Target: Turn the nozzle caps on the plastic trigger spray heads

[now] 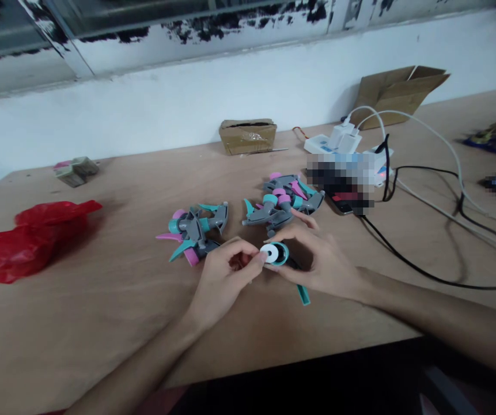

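My right hand (pixel 317 262) is closed round a small toy part with a teal wheel and white hub (pixel 275 253); a teal spike sticks out below the hand. The fingers of my left hand (pixel 226 274) are curled, and its thumb and forefinger pinch the white hub of the same part. Just beyond the hands lie two assembled grey, teal and pink toy pieces, one on the left (pixel 196 232) and one on the right (pixel 283 202), both resting on the wooden table (pixel 113 300).
A red plastic bag (pixel 31 236) lies at the left. Small cardboard boxes (pixel 248 135) stand by the white wall. A power strip with chargers (pixel 343 144), a phone and black and white cables (pixel 429 253) spread across the right side.
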